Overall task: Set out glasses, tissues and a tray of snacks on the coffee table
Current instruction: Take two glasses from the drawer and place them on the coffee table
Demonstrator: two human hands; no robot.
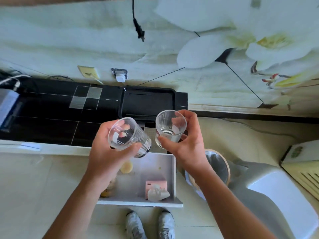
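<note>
My left hand (107,152) grips a clear ribbed glass (128,136), tilted with its mouth toward me. My right hand (186,144) holds a second clear ribbed glass (170,128), nearly upright. Both glasses hang above the black cabinet top (51,114), just in front of a black tray (148,102) lying on it. Below my hands an open white drawer (173,178) holds a pink tissue pack (156,188) with white tissue sticking out, and some pale round snacks (126,167), partly hidden by my left arm.
A lined waste bin (219,164) stands right of the drawer, next to a white fixture (276,190). A blue-grey device (7,109) sits at the cabinet's left end. A black plug (139,31) dangles on the flowered wall. My shoes (150,225) stand below the drawer.
</note>
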